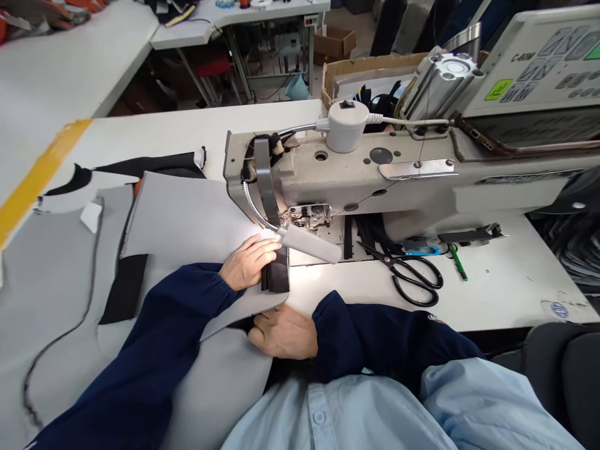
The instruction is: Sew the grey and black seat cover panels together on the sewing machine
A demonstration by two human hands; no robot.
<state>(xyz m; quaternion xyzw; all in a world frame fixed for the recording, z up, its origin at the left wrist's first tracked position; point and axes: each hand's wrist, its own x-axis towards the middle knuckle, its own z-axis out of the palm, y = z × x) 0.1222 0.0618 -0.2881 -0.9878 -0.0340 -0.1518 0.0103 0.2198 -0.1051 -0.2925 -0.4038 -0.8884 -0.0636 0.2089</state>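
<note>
A large grey fabric panel (pixel 187 212) lies under the head of a sewing machine (pixel 342 169) and hangs over the table's front edge. My left hand (pixel 250 259) rests flat on it, fingers stretched toward the needle area and touching a black strip (pixel 280 272). The needle itself is hidden behind a grey lamp head (pixel 310 244). Lower down, my right hand (pixel 285 331) is closed on the panel's near edge, its fingertips partly tucked out of sight beneath the fabric.
Black-handled scissors (pixel 417 275), a blue cutter (pixel 422 250) and a green pen (pixel 458 262) lie right of the needle area. More grey panels (pixel 51 269) with black pieces (pixel 124 287) cover the left side. Behind the machine stands a cardboard box (pixel 330 81); a control panel (pixel 548 69) is at upper right.
</note>
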